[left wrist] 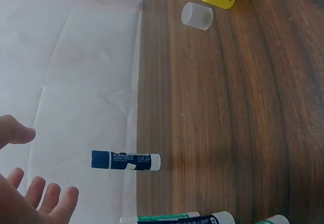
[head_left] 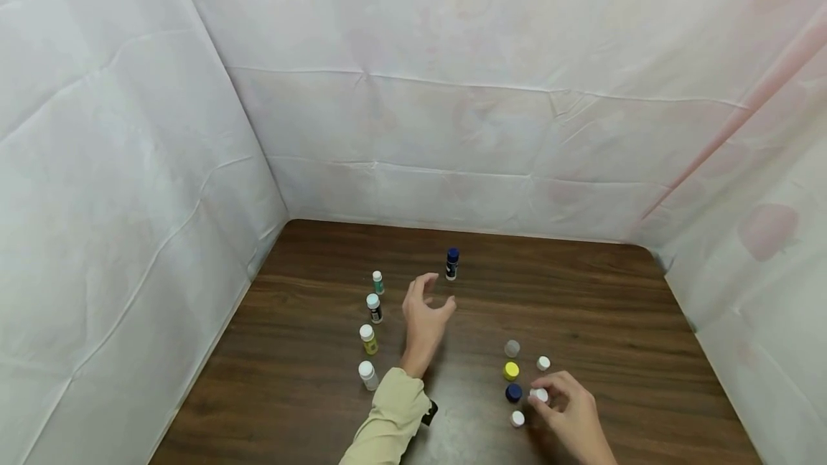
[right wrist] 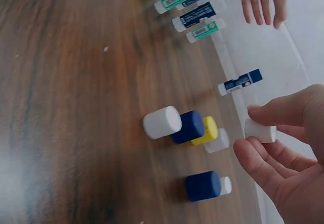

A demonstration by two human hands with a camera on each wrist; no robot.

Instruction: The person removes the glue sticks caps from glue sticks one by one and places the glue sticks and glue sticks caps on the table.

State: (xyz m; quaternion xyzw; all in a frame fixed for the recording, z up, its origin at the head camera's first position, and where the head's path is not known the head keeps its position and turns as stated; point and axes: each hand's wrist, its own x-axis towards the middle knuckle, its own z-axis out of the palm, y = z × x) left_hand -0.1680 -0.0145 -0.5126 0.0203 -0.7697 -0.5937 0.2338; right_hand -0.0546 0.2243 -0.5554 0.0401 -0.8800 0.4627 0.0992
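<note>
Thumb and fingertips of my right hand [head_left: 568, 411] pinch a small white cap [right wrist: 259, 131], lifted above the table on the right side. Below it in the right wrist view stands a blue cap [right wrist: 202, 186], with a smaller white cap [right wrist: 226, 185] behind it. My left hand [head_left: 426, 318] reaches over the middle of the table, fingers spread and holding nothing. Just beyond its fingertips stands a dark blue glue stick [head_left: 451, 265] with a blue cap, apart from the hand in the left wrist view.
Left of my left arm, several glue sticks [head_left: 368, 339] with white caps stand in a column. Around my right hand are a clear cap [head_left: 512, 348], a yellow cap [head_left: 511, 370], another blue cap [head_left: 513, 392] and a white cap [head_left: 517, 419]. White cloth [head_left: 413, 128] hangs round the wooden table.
</note>
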